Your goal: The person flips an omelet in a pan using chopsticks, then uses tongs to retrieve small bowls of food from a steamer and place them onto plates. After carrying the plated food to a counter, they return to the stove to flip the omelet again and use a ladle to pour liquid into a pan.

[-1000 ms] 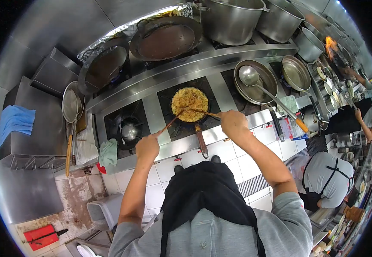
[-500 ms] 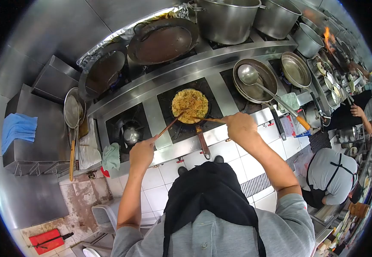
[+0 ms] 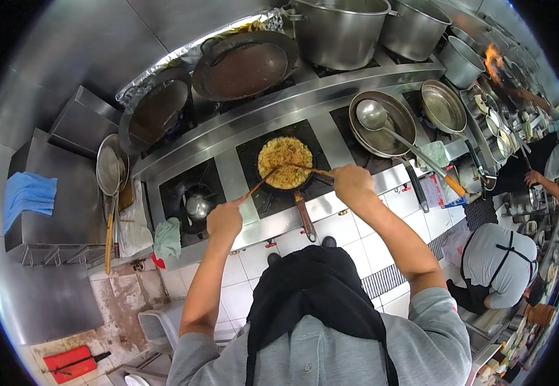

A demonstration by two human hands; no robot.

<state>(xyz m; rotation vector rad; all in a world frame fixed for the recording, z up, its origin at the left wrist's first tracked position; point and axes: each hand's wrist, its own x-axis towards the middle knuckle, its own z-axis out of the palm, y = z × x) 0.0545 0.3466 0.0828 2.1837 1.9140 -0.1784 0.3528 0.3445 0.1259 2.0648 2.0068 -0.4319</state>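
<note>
A small frying pan (image 3: 314, 157) with a brown wooden handle (image 3: 304, 215) sits on a burner, full of golden-brown crumbly or shredded food (image 3: 284, 154). My left hand (image 3: 224, 219) is closed round a thin reddish-brown wooden utensil (image 3: 258, 184). From the right side, my right hand (image 3: 354, 184) grips a second, lighter wooden utensil (image 3: 318, 171). Both tips meet near the middle of the food; their exact shape is too small to tell. Neither hand touches the pan handle, which points towards my body.
Right of the pan, a larger pan (image 3: 403, 116) holds a ladle (image 3: 372, 115). Woks (image 3: 247, 68) and tall stockpots (image 3: 342, 32) line the back. Strainers (image 3: 108, 168) stand at left, near a green cloth (image 3: 167, 238). Co-workers (image 3: 498, 264) are at right, with a flame (image 3: 493, 63) beyond.
Both hands have shifted slightly; the left moved right and up, the right moved a little left. The utensil tips, apart before, have come together over the food.
</note>
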